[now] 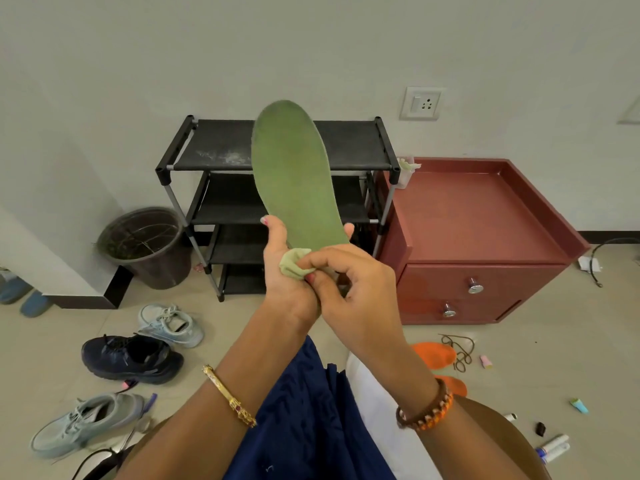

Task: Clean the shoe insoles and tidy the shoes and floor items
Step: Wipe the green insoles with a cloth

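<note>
The left hand (287, 271) grips the heel of a green insole (294, 174), held upright at centre with its toe at 12 o'clock, in front of a black rack (349, 143). The right hand (353, 289) pinches a pale cloth (294, 263) against the insole's heel. 3 shoes lie on the floor at 8 o'clock: 1 navy (131, 356), 2 grey (171, 323). An orange insole (436, 355) lies at 4 o'clock
</note>
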